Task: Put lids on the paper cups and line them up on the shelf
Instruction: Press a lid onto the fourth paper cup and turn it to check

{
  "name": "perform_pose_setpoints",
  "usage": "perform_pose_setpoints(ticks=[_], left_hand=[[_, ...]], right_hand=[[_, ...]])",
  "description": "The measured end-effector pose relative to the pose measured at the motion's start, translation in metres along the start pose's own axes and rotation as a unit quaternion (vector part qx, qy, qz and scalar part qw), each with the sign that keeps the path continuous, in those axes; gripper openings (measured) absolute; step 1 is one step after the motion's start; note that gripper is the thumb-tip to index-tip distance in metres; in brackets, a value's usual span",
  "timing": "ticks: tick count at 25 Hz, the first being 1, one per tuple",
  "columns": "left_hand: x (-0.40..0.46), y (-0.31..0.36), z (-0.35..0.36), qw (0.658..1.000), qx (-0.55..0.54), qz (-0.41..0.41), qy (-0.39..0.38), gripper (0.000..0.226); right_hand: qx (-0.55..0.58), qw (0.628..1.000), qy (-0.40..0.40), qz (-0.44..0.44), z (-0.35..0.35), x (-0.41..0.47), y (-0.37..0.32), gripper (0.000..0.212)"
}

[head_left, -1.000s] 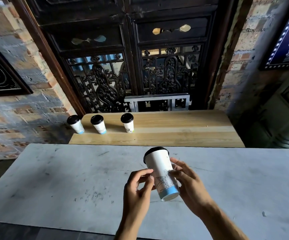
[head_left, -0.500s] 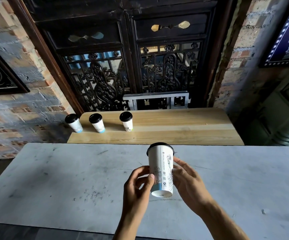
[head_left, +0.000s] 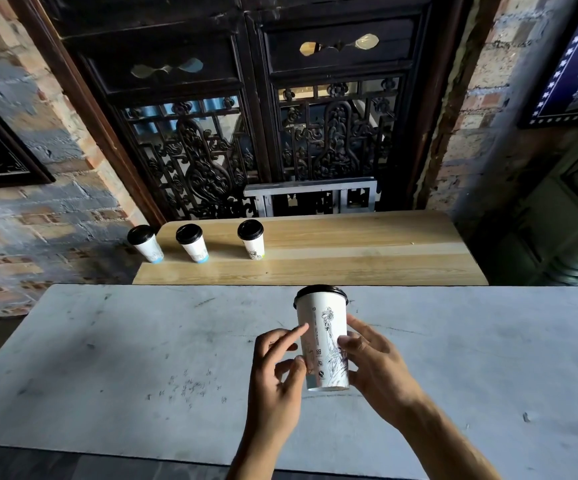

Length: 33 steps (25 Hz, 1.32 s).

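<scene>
1. Brick walls flank a dark carved wooden door with openwork panels; framed pictures hang at the far left and far right.
2. Grey bench, scuffed and marked, fills the lower half of the view, its far edge running along the near edge of the shelf.
3. Wooden shelf, pale planks with rounded far corners, lies beyond the bench and below the door.
4. Left hand: fingers spread apart, the forefinger tip and one bent finger touching the left side of the held cup; it does not wrap the cup.
5. Right hand: thumb on the front of the held cup, other fingers behind its right side, closed on it.
6. Held cup: white paper cup with a line drawing and a blue band at the base, upright, between both hands above the middle of the bench, nearer its far edge. Whether its base touches the bench cannot be told.
7. Black lid sits on the held cup.
8. Three lidded cups stand in a row at the shelf's left end: left cup at the left edge, middle cup beside it, right cup set slightly further apart. All are upright with black lids.
</scene>
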<state>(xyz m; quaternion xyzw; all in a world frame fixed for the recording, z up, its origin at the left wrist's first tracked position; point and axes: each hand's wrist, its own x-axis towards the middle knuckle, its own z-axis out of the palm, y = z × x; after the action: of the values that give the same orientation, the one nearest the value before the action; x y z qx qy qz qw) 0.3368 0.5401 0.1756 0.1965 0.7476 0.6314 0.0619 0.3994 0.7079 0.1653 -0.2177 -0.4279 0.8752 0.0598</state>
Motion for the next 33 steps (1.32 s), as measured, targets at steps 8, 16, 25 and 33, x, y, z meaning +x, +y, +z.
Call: perform_pose_setpoints(ticks=[8,16,25,33], left_hand=[[0.000,0.004,0.002,1.000,-0.011,-0.011,0.019,0.036],[0.001,0.000,0.007,0.993,-0.055,-0.099,0.018,0.022],[0.003,-0.005,0.020,0.992,-0.012,-0.122,0.025,0.023],[0.021,-0.029,0.033,0.986,0.002,-0.170,-0.003,0.033]], right_hand=[[0.019,1.000,-0.004,-0.004,-0.007,-0.002,0.003,0.045],[-0.001,0.999,-0.009,-0.045,-0.018,0.005,0.011,0.055],[-0.086,0.995,-0.026,-0.049,-0.032,0.011,0.009,0.045],[-0.281,0.959,-0.022,-0.016,-0.057,0.049,0.006,0.059]])
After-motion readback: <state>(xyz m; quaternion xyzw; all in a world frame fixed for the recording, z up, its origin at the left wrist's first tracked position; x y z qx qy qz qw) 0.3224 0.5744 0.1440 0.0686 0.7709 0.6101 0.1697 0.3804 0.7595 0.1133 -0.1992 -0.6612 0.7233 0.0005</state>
